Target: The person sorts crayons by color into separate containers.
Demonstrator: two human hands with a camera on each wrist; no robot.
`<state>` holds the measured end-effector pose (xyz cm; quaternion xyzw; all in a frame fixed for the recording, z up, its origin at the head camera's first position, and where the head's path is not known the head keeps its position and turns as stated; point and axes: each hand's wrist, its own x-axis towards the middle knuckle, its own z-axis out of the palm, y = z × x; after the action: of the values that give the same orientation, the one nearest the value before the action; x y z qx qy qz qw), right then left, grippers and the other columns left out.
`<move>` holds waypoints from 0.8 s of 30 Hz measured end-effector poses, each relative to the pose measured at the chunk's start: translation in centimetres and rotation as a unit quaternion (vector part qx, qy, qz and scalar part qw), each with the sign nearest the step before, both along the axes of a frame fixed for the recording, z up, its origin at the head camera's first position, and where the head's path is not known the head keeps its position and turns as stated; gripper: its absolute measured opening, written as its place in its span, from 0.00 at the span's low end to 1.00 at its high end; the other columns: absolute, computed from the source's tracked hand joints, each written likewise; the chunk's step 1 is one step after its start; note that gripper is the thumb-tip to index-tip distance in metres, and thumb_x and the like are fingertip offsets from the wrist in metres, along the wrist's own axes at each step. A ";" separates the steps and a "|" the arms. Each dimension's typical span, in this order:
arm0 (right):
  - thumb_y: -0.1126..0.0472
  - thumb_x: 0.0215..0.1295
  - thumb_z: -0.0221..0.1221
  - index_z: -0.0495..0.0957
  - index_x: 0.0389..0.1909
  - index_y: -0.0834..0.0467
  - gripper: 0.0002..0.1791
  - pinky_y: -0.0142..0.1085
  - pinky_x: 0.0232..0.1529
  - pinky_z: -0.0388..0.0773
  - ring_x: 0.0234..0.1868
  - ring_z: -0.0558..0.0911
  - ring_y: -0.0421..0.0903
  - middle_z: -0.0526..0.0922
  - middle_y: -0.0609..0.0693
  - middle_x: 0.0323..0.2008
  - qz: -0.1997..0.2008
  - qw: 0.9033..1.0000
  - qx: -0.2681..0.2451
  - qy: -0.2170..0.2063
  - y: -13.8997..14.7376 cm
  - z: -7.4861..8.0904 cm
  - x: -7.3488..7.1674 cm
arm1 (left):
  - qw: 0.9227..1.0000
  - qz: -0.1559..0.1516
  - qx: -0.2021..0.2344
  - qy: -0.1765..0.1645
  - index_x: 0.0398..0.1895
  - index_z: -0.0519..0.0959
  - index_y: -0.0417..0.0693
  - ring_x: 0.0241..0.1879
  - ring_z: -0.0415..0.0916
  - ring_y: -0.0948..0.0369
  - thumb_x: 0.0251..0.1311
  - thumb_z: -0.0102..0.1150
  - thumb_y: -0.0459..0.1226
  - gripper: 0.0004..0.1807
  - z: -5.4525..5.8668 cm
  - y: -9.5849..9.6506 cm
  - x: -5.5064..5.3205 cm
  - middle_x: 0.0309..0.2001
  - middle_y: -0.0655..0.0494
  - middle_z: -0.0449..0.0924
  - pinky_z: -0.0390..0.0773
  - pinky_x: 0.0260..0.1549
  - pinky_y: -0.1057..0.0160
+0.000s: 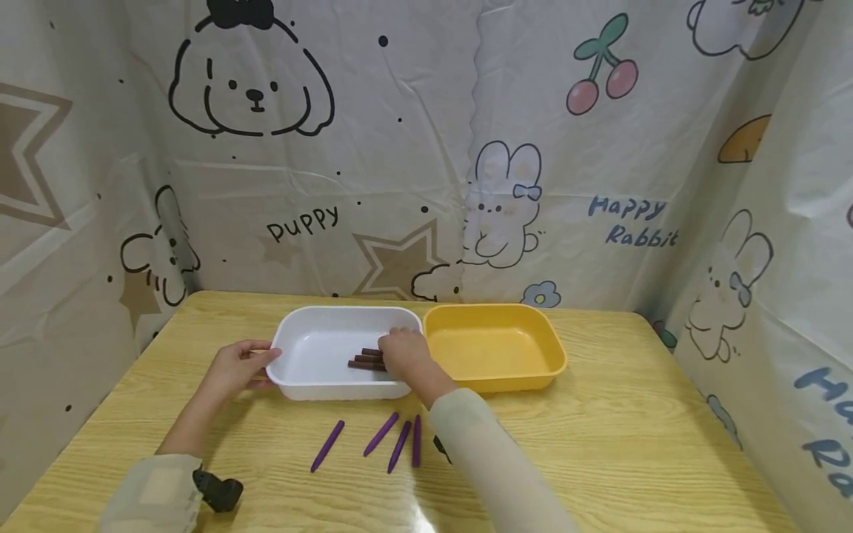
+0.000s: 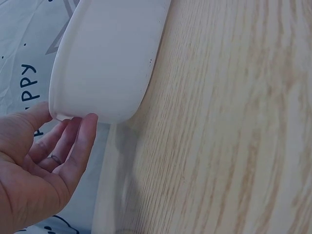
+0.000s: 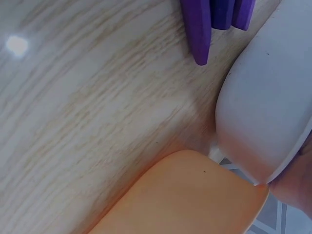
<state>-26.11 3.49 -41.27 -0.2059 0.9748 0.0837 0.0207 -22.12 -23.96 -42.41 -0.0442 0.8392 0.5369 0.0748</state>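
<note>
A white plastic tray stands on the table, and my left hand pinches its left end, thumb at the rim and fingertips against the outer wall. My right hand reaches down inside the tray's right end, its fingers curled over a small bunch of brown crayons. Their left ends stick out from under the hand; the right ends and my fingertips are hidden. In the right wrist view the tray's outer wall covers most of that hand.
A yellow tray stands against the white one on the right. Several purple crayons lie apart on the wooden table in front of the white tray. A printed curtain hangs behind and at both sides.
</note>
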 end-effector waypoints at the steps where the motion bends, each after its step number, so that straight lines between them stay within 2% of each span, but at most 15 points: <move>1: 0.56 0.67 0.52 0.80 0.40 0.48 0.09 0.38 0.43 0.76 0.39 0.77 0.45 0.79 0.46 0.35 0.002 1.000 -0.010 0.000 0.1 0.1 0.0 | 1.000 0.000 0.000 0.000 0.61 0.64 0.31 0.32 0.80 0.66 0.63 0.54 0.48 0.33 0.0 0.0 0.0 0.46 0.37 0.77 0.83 0.34 0.62; 5: 0.56 0.67 0.52 0.81 0.39 0.49 0.09 0.36 0.40 0.76 0.37 0.77 0.43 0.79 0.45 0.33 0.019 0.998 -0.065 0.019 0.6 0.4 0.1 | 1.000 0.004 -0.002 0.000 0.61 0.64 0.31 0.31 0.80 0.66 0.64 0.53 0.48 0.33 0.1 0.2 0.1 0.48 0.33 0.75 0.83 0.34 0.62; 11: 0.52 0.62 0.59 0.82 0.42 0.50 0.11 0.35 0.41 0.77 0.36 0.77 0.43 0.80 0.47 0.36 0.032 0.989 -0.137 0.039 1.7 1.4 0.0 | 1.000 0.004 -0.001 -0.003 0.62 0.63 0.30 0.32 0.80 0.66 0.64 0.54 0.48 0.34 0.1 0.2 0.2 0.50 0.30 0.74 0.83 0.34 0.63; 18: 0.51 0.63 0.57 0.81 0.45 0.52 0.14 0.36 0.42 0.79 0.45 0.79 0.45 0.81 0.51 0.45 -0.004 0.977 -0.214 -0.017 3.2 2.9 -0.5 | 1.000 0.006 0.001 -0.010 0.61 0.63 0.30 0.31 0.80 0.66 0.63 0.54 0.48 0.34 0.0 0.1 0.2 0.47 0.35 0.76 0.83 0.33 0.64; 24: 0.52 0.64 0.57 0.81 0.45 0.54 0.14 0.38 0.39 0.78 0.45 0.79 0.47 0.80 0.52 0.44 -0.049 0.963 -0.262 -0.034 5.6 4.1 -0.8 | 1.000 0.002 -0.001 -0.006 0.61 0.64 0.30 0.31 0.80 0.65 0.62 0.55 0.50 0.35 0.1 0.1 0.1 0.45 0.37 0.77 0.83 0.33 0.64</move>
<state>-26.94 9.14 -37.13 -0.1589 0.9702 -0.1828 0.0032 -21.97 -23.82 -42.34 -0.0489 0.8390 0.5362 0.0783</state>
